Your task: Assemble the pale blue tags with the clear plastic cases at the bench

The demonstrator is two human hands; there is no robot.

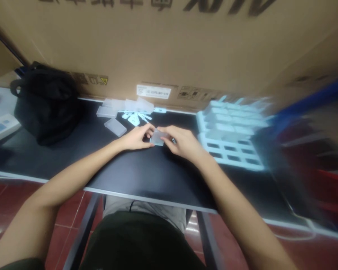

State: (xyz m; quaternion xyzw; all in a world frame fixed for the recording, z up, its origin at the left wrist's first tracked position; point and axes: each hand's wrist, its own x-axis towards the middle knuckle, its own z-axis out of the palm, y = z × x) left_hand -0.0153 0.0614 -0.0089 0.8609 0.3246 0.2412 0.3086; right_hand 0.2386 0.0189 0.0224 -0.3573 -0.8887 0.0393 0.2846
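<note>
Between both hands, over the middle of the black table [146, 172], is a small translucent plastic box [157, 138]. My left hand [137, 137] pinches its left side, thumb near the lower edge. On the right side, my right hand [183, 142] grips it with thumb and fingers. Whether anything lies inside the box cannot be made out. Just beyond my left hand lie several similar clear plastic boxes [115, 126] and a fanned pile of pale blue flat pieces [133, 117].
At right stands a pale blue slotted rack [233, 152], its back rows filled with clear boxes [231, 118]. A black bag [47, 105] sits at left, beside a white box [1, 129]. A big cardboard carton [163, 48] walls off the back. A red and blue shape at far right is blurred.
</note>
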